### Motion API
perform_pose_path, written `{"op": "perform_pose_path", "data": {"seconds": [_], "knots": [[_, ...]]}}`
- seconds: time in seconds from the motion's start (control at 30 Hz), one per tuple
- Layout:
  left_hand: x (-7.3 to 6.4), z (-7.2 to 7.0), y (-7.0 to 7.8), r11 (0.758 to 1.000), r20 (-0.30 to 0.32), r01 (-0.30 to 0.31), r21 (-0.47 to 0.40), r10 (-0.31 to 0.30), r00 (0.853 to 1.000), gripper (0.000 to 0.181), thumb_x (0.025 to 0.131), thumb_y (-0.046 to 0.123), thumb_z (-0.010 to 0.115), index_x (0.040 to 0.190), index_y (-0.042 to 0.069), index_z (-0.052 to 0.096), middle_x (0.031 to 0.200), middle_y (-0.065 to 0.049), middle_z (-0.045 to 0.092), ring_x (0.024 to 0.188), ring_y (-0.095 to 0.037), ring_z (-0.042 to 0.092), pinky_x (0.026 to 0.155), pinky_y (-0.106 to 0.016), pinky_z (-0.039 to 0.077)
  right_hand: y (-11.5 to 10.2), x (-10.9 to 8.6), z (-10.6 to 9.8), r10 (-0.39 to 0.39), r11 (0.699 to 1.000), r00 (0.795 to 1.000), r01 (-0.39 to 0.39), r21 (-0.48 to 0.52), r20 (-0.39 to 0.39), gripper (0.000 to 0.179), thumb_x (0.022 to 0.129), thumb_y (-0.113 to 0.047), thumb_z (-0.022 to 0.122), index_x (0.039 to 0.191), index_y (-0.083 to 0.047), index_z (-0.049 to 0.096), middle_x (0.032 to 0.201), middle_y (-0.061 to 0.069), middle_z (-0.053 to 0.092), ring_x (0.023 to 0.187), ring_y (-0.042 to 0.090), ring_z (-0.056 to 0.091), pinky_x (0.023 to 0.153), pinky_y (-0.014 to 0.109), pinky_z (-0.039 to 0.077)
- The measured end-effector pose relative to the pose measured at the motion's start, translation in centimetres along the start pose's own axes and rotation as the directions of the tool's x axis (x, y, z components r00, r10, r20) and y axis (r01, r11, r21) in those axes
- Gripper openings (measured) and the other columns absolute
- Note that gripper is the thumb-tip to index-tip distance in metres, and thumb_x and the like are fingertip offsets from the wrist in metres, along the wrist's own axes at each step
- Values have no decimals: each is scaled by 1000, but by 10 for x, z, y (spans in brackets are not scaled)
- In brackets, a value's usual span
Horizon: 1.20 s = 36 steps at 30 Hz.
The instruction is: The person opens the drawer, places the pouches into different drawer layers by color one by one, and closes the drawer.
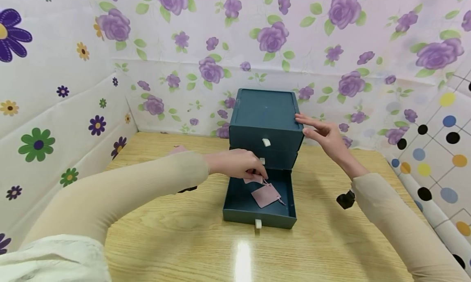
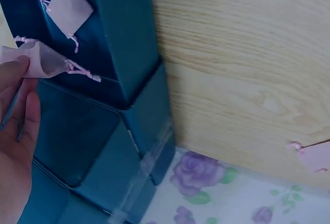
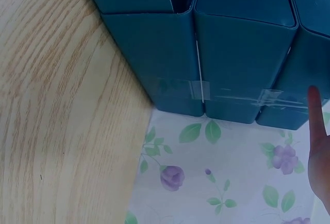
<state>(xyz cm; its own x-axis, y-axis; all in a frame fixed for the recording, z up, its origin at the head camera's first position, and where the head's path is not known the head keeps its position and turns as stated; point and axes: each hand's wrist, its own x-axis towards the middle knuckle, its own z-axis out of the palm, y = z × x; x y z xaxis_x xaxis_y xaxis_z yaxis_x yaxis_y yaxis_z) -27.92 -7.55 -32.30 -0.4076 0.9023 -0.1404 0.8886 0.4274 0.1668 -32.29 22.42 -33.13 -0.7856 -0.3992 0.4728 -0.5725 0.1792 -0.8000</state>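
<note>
A dark teal drawer unit [image 1: 265, 108] stands against the back cloth with its bottom drawer [image 1: 239, 214] pulled out. My left hand [image 1: 239, 163] is over that drawer and pinches a small pink drawstring pouch [image 2: 44, 62] between thumb and fingers. Its pink cords hang loose. A second pink pouch [image 1: 266, 195] lies flat on the drawer floor beneath. My right hand [image 1: 325, 137] rests with fairly straight fingers against the upper right side of the unit. In the right wrist view only part of this hand [image 3: 319, 167] shows, one finger near the top section.
Another pink pouch [image 1: 178, 149] lies on the wooden table [image 1: 165, 241] to the left, partly hidden behind the left arm; the left wrist view shows this pouch [image 2: 315, 156] too. White tabs [image 1: 259, 224] mark the drawer fronts. Clear tape [image 3: 221, 92] joins the stacked sections. Flowered cloth surrounds the table.
</note>
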Motion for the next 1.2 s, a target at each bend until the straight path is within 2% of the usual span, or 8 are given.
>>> {"op": "perform_pose_path", "data": {"seconds": [0.1, 0.3, 0.43, 0.53, 0.63, 0.9, 1.2], "knots": [[11, -3, 4, 1000, 19, -13, 7, 13, 1000, 32, 100, 29, 59, 129, 20, 68, 97, 3, 72, 68, -6, 53, 69, -17, 47, -1, 0, 0, 4, 1000, 1000, -4, 7, 2, 37, 101, -10, 56, 137, -5, 59, 149, -1, 54, 147, 9, 37, 102, 14, 47], [30, -10, 14, 999, 39, -37, 36, 35, 999, 32, 100, 30, 58, 129, 20, 68, 115, 5, 72, 77, -7, 58, 77, -19, 50, -2, 1, -1, -8, 1000, 1000, 8, 17, 4, 37, 100, -8, 56, 137, -3, 59, 149, 0, 54, 147, 8, 37, 105, 12, 44], [41, -13, 19, 994, 57, -60, 90, 55, 997, 30, 101, 28, 58, 128, 22, 69, 123, 5, 71, 92, -7, 64, 90, -20, 53, -3, 1, -1, -12, 1000, 1000, 11, 19, 10, 37, 100, -8, 56, 137, -2, 59, 149, 0, 54, 147, 8, 38, 105, 12, 44], [48, -15, 20, 989, 74, -70, 129, 60, 995, 29, 100, 25, 59, 127, 23, 69, 125, 6, 70, 105, -7, 66, 101, -22, 51, -3, 1, -1, -11, 1000, 1000, 11, 11, 10, 37, 100, -8, 56, 137, -3, 59, 149, 0, 54, 147, 8, 38, 105, 13, 44], [53, -15, 20, 981, 95, -86, 174, 70, 993, 28, 100, 24, 59, 126, 23, 70, 125, 6, 71, 112, -8, 66, 104, -23, 50, -2, 1, -1, -8, 1000, 1000, 8, 10, 4, 37, 100, -8, 56, 137, -3, 59, 149, -1, 54, 146, 8, 38, 104, 13, 45], [60, -6, 21, 949, 131, -93, 302, 56, 990, 26, 102, 25, 57, 123, 23, 72, 121, 6, 72, 109, -9, 68, 101, -25, 53, 0, 0, 0, -16, 1000, 1000, 16, 22, 8, 37, 100, -8, 55, 137, -2, 59, 149, 0, 54, 147, 8, 37, 102, 14, 48], [70, 0, 24, 897, 168, -188, 400, 129, 977, 24, 101, 24, 58, 119, 26, 74, 115, 9, 75, 100, -8, 69, 98, -22, 53, 1, 0, -1, -15, 1000, 1000, 15, 26, 5, 37, 100, -9, 56, 136, -2, 59, 148, -1, 54, 146, 8, 38, 101, 14, 49]]}}
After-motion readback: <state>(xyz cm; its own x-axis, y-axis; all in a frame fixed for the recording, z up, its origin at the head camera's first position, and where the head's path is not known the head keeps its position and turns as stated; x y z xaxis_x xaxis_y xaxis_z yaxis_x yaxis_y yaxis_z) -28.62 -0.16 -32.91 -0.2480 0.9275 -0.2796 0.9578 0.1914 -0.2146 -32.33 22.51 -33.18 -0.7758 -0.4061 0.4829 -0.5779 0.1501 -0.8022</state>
